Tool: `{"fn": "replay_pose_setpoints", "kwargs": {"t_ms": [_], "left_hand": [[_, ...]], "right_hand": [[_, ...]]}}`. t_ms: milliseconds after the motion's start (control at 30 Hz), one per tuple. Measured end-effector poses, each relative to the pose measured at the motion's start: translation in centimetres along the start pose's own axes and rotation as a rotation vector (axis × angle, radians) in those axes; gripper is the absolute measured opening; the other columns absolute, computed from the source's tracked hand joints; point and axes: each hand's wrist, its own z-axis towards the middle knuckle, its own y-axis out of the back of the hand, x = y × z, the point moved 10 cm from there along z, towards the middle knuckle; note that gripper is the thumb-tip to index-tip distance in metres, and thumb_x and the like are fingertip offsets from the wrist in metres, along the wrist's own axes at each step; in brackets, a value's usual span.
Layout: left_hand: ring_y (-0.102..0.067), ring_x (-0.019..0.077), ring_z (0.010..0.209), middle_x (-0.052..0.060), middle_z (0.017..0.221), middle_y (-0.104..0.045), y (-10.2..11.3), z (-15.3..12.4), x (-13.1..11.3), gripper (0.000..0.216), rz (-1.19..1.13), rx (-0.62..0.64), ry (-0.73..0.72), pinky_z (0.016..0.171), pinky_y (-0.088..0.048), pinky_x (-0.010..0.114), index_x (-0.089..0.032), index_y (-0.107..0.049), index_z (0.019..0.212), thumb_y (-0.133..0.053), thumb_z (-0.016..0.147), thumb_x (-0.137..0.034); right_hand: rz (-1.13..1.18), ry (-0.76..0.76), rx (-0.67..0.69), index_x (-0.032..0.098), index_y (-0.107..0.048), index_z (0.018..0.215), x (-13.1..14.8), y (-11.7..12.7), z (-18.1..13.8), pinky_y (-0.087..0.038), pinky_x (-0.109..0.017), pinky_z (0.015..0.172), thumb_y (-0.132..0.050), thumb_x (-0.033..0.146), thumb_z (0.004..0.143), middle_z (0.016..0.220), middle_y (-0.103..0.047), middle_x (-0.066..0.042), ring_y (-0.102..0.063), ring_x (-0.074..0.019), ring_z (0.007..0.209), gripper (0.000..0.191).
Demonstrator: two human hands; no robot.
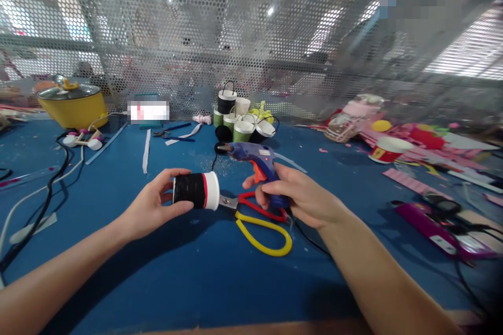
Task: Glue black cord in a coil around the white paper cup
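Observation:
My left hand (159, 196) is closed round a small paper cup (194, 191), tipped on its side with its white rim to the right. Black wrapping covers the cup's body, and a red band runs beside the rim. In my right hand (294, 191) is a blue hot glue gun (253, 154) with an orange trigger; its nozzle points left, above and to the right of the cup, apart from it. Scissors (263, 235) with one red and one yellow handle lie on the table under both hands, their blades partly hidden behind the cup.
Behind stand several small handled cups (243, 128) in green, black and white. Pliers (173, 129) and white strips (146, 152) lie back left, near a yellow pot (73, 104). At right are a purple power strip (440, 233), a red-and-white cup (389, 150) and pink scraps. Perforated metal mesh (220, 26) rises behind.

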Motion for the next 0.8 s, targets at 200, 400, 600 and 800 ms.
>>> {"fn": "replay_pose_setpoints", "kwargs": {"t_ms": [200,400,600,800], "left_hand": [[-0.060,0.0202,0.090,0.006,0.101,-0.059,0.2,0.1,0.0,0.047,0.034,-0.012,0.000,0.078,-0.050,0.038,-0.020,-0.045,0.111,-0.064,0.069,-0.026],[-0.060,0.0200,0.087,0.006,0.098,-0.059,0.6,0.2,0.3,0.049,0.025,-0.036,0.036,0.075,-0.051,0.036,-0.018,-0.045,0.111,-0.065,0.068,-0.027],[-0.061,0.0196,0.083,0.006,0.095,-0.060,0.8,0.3,0.8,0.051,0.005,-0.043,0.081,0.073,-0.052,0.036,-0.017,-0.044,0.113,-0.066,0.068,-0.031],[-0.059,0.0214,0.092,0.008,0.105,-0.057,1.1,0.2,0.3,0.047,0.066,-0.067,0.024,0.079,-0.051,0.040,-0.018,-0.047,0.110,-0.066,0.067,-0.029]], "right_hand": [[-0.074,0.044,-0.031,0.015,-0.058,0.074,0.2,-0.3,-0.2,-0.042,-0.025,0.054,-0.059,0.032,0.072,0.053,-0.055,0.001,-0.052,-0.0116,0.053,0.016],[-0.360,0.127,-0.033,0.019,-0.052,0.048,1.3,-1.3,-1.3,-0.045,-0.027,0.056,-0.055,0.029,0.074,0.054,-0.057,-0.002,-0.054,-0.0151,0.057,0.028],[-0.526,0.133,-0.121,0.019,-0.062,0.077,1.2,-1.3,-1.8,-0.042,-0.027,0.048,-0.056,0.036,0.074,0.053,-0.055,0.002,-0.049,-0.0138,0.049,0.018],[-0.625,0.212,-0.092,0.022,-0.064,0.080,1.8,-2.3,-1.8,-0.047,-0.032,0.066,-0.054,0.035,0.076,0.077,-0.066,-0.004,-0.059,-0.0206,0.071,0.017]]}}
